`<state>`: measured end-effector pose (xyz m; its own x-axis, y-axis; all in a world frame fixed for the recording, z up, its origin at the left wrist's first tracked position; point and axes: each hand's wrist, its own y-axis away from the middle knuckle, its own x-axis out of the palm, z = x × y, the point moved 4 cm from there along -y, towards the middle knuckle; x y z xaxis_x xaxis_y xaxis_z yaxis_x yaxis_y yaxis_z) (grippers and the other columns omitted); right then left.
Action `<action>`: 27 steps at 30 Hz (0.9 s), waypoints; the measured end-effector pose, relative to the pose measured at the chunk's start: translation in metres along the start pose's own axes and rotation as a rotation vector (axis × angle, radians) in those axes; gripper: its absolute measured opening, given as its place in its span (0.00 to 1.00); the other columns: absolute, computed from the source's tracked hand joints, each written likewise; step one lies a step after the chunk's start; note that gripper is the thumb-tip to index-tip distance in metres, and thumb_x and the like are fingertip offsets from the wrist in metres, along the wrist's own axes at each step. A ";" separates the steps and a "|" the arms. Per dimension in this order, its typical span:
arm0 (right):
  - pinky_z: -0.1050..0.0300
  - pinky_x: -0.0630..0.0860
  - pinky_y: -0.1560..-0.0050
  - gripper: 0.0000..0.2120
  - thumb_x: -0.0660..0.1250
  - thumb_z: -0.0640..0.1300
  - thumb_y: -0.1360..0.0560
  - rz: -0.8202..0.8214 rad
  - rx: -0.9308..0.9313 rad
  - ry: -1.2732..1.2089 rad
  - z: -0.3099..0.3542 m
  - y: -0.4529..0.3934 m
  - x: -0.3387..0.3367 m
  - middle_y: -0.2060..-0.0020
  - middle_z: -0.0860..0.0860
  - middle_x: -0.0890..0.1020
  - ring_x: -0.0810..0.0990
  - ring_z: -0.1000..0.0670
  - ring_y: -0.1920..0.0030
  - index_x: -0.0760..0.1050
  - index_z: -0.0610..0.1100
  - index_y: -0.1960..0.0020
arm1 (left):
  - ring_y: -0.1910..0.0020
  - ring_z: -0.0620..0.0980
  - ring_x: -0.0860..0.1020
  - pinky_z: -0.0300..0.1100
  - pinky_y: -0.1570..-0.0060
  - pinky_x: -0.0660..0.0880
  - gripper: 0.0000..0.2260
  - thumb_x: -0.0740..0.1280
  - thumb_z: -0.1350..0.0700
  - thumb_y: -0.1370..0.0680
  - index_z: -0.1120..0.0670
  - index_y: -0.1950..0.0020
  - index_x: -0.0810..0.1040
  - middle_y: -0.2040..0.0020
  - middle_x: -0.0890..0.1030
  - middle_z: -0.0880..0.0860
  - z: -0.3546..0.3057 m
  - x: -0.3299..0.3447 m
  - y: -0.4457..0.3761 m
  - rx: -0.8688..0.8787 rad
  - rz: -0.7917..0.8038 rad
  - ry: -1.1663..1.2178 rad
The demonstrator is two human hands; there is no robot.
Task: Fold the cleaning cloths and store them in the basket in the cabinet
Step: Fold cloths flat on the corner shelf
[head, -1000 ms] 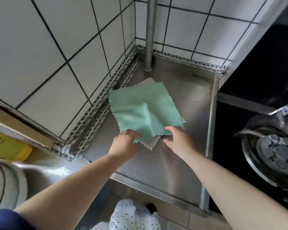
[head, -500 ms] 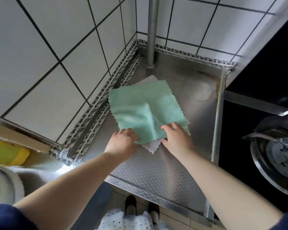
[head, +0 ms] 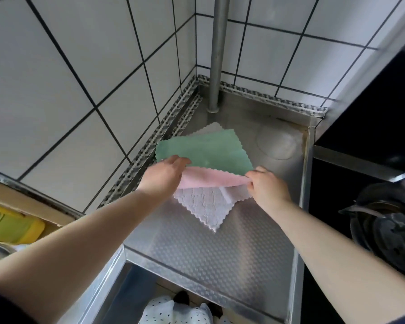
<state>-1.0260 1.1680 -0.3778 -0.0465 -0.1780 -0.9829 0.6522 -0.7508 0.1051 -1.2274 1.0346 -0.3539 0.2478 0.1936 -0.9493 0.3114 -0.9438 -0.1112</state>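
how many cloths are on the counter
2 clearly: a green cloth with a pink underside, its near edge lifted by the left hand and right hand, and a white cloth beneath. More may be hidden.

White cloth [head: 205, 206] partly under green cloth [head: 204, 149]; stove burner [head: 388, 230] cropped right.

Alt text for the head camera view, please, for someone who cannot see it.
Two bare hands, left hand and right hand, hold the near edge of a green cloth folded back, pink underside showing. A white cloth lies beneath on a steel counter in a tiled corner.
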 end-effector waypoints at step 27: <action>0.64 0.69 0.58 0.05 0.64 0.40 0.24 -0.554 0.092 -0.729 -0.024 0.059 -0.177 0.58 0.58 0.78 0.76 0.55 0.55 0.77 0.47 0.51 | 0.55 0.47 0.72 0.37 0.60 0.65 0.06 0.62 0.55 0.20 0.55 0.46 0.73 0.54 0.76 0.48 -0.033 -0.150 0.008 -0.121 -0.457 0.472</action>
<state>-0.9617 1.1705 -0.2010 -0.8202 -0.1111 -0.5611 0.3330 -0.8903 -0.3106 -1.2317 1.0071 -0.2028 0.4333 0.6893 -0.5807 0.5742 -0.7077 -0.4116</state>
